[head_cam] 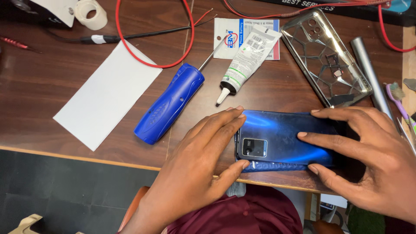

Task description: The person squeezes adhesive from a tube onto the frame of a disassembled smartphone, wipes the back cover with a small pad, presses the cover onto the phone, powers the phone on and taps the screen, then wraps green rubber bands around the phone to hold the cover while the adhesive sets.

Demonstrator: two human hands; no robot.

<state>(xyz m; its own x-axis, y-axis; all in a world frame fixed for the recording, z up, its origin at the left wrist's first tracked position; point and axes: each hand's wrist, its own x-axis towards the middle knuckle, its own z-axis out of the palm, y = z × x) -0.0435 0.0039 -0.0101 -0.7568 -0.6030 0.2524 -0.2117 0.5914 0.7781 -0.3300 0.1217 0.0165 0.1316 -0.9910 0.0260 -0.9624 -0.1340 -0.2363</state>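
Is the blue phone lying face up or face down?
Face down: the blue phone's glossy back and camera block face up, between both hands.

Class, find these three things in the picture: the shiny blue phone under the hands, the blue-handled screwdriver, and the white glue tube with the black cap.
Shiny blue phone (281, 136), head view, middle of its back cover.
Blue-handled screwdriver (170, 103), head view, middle of the handle.
White glue tube (247, 58), head view, middle of its body.

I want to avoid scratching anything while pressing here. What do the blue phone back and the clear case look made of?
Phone back: glossy glass or plastic, judging by its streaked blue reflections; which one is unclear. Clear case: transparent plastic, probably flexible; the wooden table shows through it and its rim glints.
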